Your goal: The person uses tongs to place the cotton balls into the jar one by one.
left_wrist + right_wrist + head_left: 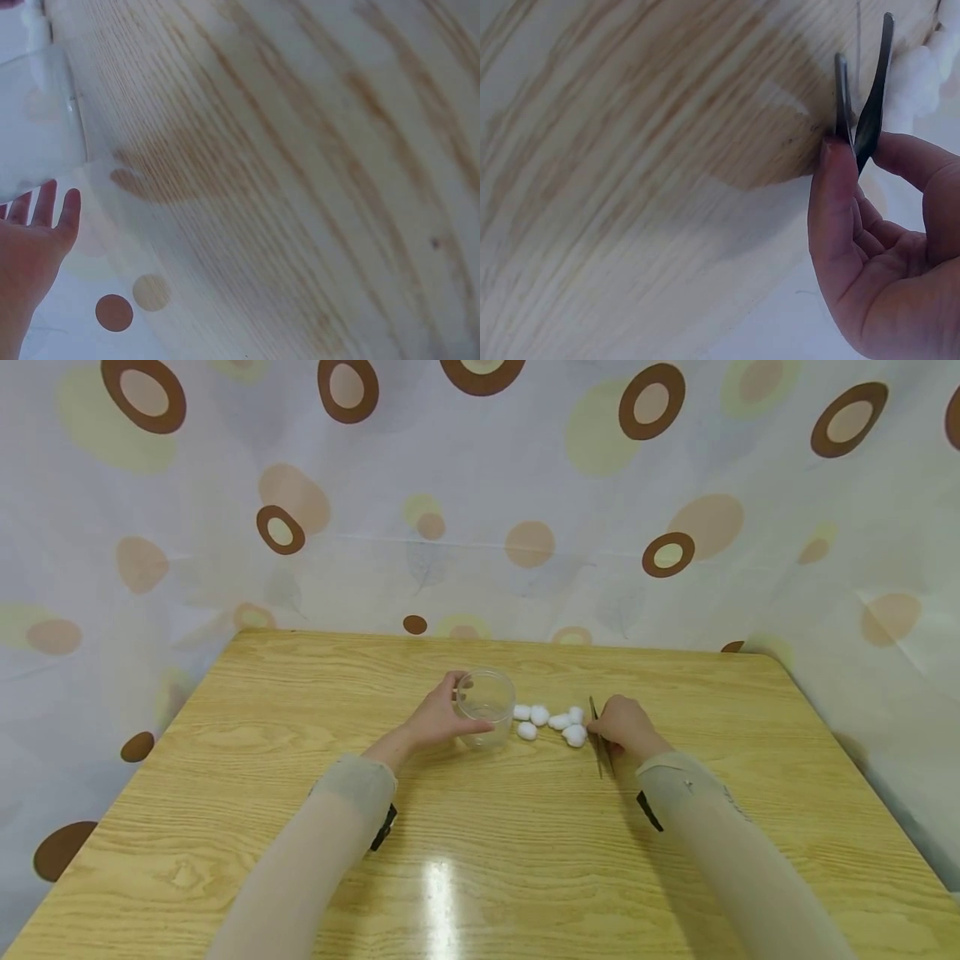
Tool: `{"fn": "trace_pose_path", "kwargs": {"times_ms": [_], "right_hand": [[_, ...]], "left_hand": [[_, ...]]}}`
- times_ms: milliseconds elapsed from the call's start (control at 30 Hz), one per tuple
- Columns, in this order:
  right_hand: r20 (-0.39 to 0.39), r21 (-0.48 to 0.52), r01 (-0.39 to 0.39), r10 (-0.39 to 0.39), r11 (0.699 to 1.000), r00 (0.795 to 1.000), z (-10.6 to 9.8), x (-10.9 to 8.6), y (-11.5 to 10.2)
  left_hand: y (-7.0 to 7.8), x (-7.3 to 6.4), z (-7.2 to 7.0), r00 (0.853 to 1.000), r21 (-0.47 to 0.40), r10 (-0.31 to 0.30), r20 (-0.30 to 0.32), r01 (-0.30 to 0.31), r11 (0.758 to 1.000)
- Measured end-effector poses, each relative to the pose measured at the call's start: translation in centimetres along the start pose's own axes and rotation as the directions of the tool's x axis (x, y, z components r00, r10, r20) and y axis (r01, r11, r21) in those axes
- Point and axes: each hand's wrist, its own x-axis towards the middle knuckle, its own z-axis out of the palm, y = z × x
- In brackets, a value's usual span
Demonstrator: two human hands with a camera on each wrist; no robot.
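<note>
My left hand (444, 714) grips a clear plastic jar (487, 689), thumb across its near side and fingers round the far left side. The jar stands upright on the table, with its round mouth up. In the left wrist view, the fingers (67, 217) lie against the jar's wall (37, 127). My right hand (626, 727) pinches a pair of metal tweezers (870, 120) between thumb and index finger, their two legs apart. Several white cotton balls (574, 735) lie between the jar and the tweezers, the rightmost close beside the right fingertips.
The wooden table (495, 827) has a light grain and a bright reflection near its front. Behind it and along both sides hangs a pale curtain (480, 468) printed with brown rings and ovals. Each wrist wears a dark strap below a light sleeve (697, 793).
</note>
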Motion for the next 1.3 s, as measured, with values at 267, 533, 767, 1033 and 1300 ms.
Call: {"fn": "trace_pose_path", "kwargs": {"times_ms": [267,533,767,1033,1300], "right_hand": [[0.019,0.151,-0.007,0.004,0.989,1.000,-0.3,0.5,1.5],[0.114,0.396,-0.132,0.093,0.909,0.989,-1.4,0.1,2.5],[0.179,0.586,-0.171,0.079,0.792,0.981,-2.3,-0.5,3.4],[0.227,0.782,-0.224,0.069,0.581,0.971,-3.0,-0.7,4.4],[0.288,0.884,-0.271,0.013,0.382,0.958,-3.6,-1.1,4.9]], "left_hand": [[0.1,-0.1,0.0,1.000,0.008,0.019,-0.001,-0.019,1.000],[0.1,-0.2,0.1,1.000,0.013,0.025,-0.007,-0.025,1.000],[0.2,-0.2,0.1,1.000,0.010,0.017,-0.008,-0.017,1.000],[0.0,-0.2,0.1,1.000,0.004,0.019,-0.004,-0.019,1.000],[0.0,-0.2,0.1,1.000,-0.007,0.024,-0.005,-0.024,1.000]]}}
